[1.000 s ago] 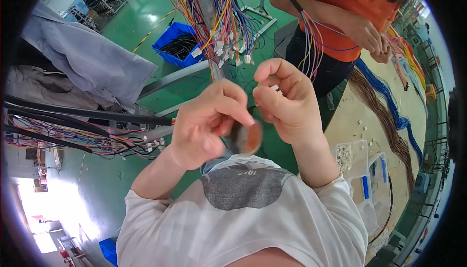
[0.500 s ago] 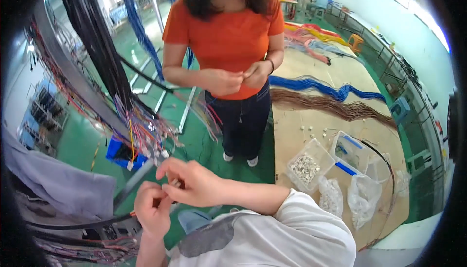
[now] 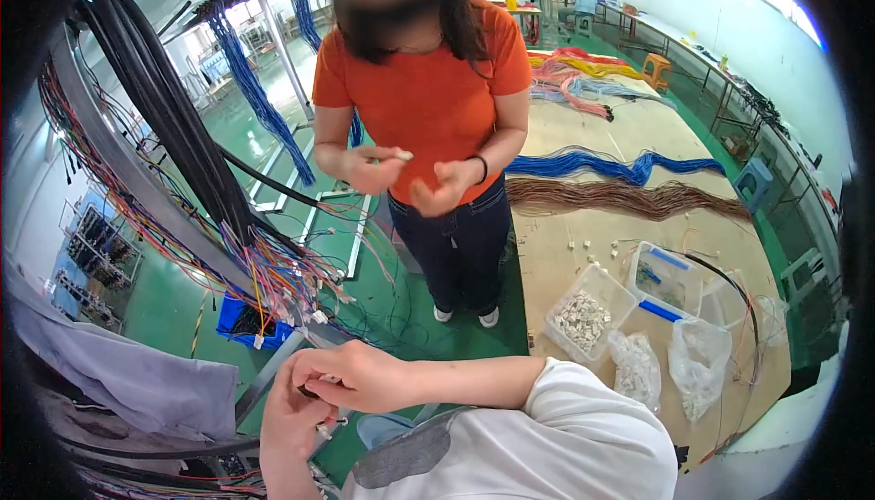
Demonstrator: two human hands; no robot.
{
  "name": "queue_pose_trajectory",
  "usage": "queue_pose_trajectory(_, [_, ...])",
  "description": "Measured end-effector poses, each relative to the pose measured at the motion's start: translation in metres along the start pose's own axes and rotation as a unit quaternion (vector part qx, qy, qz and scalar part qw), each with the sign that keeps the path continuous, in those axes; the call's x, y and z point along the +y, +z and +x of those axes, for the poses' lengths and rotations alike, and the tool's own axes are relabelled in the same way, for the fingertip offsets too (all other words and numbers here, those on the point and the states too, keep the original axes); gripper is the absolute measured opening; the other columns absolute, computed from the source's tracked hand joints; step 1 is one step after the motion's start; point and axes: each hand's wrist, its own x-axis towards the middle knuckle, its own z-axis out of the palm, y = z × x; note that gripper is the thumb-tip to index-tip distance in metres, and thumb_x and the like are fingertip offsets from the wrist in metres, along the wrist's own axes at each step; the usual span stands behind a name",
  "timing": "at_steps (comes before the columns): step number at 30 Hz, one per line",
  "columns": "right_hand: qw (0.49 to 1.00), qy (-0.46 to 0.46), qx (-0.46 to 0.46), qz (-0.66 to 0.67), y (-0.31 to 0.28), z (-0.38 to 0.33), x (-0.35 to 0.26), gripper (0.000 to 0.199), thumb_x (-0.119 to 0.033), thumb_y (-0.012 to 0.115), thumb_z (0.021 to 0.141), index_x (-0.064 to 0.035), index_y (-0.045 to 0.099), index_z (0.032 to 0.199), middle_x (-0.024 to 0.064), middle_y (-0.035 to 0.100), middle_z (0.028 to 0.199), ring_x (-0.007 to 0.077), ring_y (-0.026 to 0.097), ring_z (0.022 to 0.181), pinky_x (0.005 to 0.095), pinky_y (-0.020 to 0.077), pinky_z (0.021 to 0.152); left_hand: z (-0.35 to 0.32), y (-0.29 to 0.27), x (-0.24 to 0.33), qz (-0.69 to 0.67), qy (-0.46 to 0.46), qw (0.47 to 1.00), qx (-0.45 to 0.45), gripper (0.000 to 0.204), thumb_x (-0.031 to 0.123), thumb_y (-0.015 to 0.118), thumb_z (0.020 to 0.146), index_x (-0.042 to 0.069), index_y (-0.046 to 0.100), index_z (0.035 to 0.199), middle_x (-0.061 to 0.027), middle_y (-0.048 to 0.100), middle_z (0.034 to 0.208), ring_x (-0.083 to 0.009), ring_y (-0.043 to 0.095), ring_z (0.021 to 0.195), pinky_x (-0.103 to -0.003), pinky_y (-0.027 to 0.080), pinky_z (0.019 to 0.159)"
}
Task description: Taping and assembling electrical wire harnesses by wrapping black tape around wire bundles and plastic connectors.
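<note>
My left hand (image 3: 290,413) and my right hand (image 3: 360,378) meet at the lower middle, fingers bent and pressed together. Between them shows a small dark bit; the fingers hide most of what they hold, so I cannot make it out. Small white connectors (image 3: 330,427) stick out beside my left palm. A black sheathed cable (image 3: 205,448) runs in from the left and passes behind my left wrist. Just beyond my hands hangs a bundle of coloured wires (image 3: 273,272) with white connectors on its ends.
Across from me stands a person in an orange top (image 3: 419,90), a small pale piece in one hand. On the table (image 3: 583,131) at right lie blue wires (image 3: 620,168), brown wires (image 3: 629,201), a box of white connectors (image 3: 581,322) and plastic bags (image 3: 700,363). A blue bin (image 3: 239,319) sits on the floor.
My hands have drawn closer together and moved slightly down. The other person's hands have parted, showing a small pale piece in one. The whole view has shifted a little.
</note>
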Motion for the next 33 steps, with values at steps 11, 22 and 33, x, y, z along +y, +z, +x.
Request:
queue_pose_trajectory(11, [0.961,0.148,0.007,0.233,-0.004,-0.005,-0.006,0.019,0.0,0.05,0.08,-0.0042,0.046,0.097,-0.0021,0.049,0.068,0.0009,0.043,0.062,0.016,0.0341,0.054,-0.017,-0.013,0.0,0.194,0.375,0.905,-0.053,0.047,0.015,0.077,0.053,0.001,0.051,0.091,-0.0082,0.051,0.077,-0.0131,0.048,0.062,-0.022,0.038,0.05])
queue_pose_trajectory(22, [0.997,0.072,-0.021,0.037,-0.011,0.002,-0.013,0.022,0.0,0.05,0.078,-0.0041,0.046,0.099,-0.0013,0.048,0.053,0.0022,0.042,0.048,0.0181,0.0302,0.042,-0.009,0.005,-0.013,0.159,0.178,0.97,0.041,0.014,-0.004,0.064,0.067,0.001,0.055,0.076,-0.004,0.049,0.075,-0.0089,0.046,0.056,-0.02,0.034,0.048])
queue_pose_trajectory(33, [0.996,0.062,0.027,-0.056,-0.008,0.0,0.004,0.024,-0.009,0.051,0.082,0.001,0.046,0.061,0.0054,0.041,0.051,0.0096,0.034,0.048,0.0271,0.0303,0.043,-0.005,0.011,-0.012,0.288,0.302,0.903,0.099,0.026,-0.005,0.066,0.062,0.003,0.056,0.085,-0.0042,0.047,0.072,-0.0074,0.044,0.054,-0.02,0.034,0.045])
